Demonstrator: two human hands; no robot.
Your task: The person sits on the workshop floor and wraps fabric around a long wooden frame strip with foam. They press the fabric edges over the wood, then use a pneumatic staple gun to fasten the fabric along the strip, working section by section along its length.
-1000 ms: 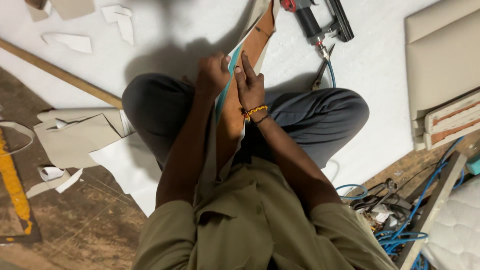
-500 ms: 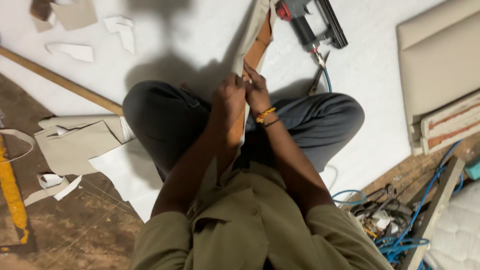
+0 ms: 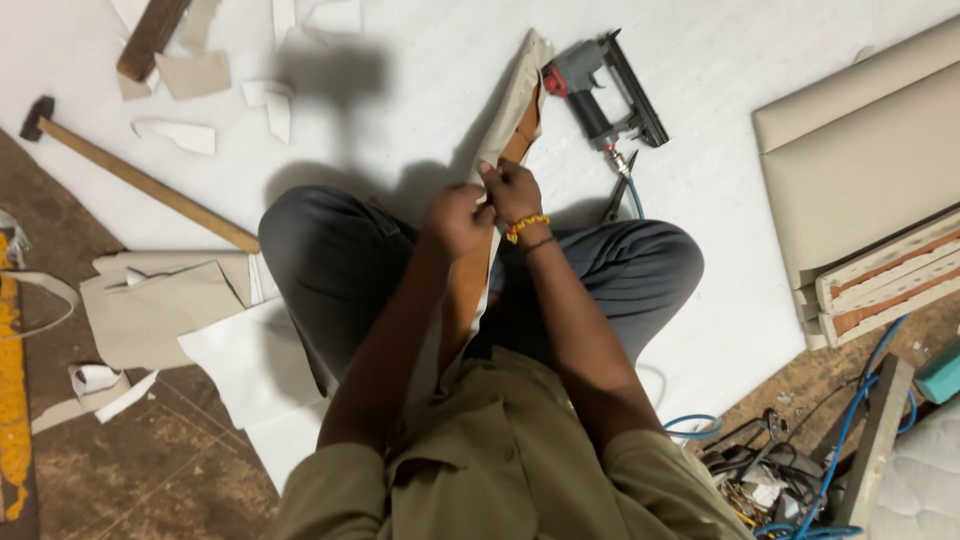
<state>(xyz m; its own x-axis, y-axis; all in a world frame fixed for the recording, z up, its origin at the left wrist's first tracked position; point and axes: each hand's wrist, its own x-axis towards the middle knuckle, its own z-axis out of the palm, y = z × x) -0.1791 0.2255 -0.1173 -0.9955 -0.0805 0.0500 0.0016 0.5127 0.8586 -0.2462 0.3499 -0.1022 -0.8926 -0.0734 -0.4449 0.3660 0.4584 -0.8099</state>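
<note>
Strip in both hands, staple gun near, perhaps pliers

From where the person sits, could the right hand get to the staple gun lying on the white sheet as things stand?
Probably yes. The staple gun lies just beyond the right hand, with bare white sheet between. But that hand is pinching the beige strip and would have to let go first.
</note>
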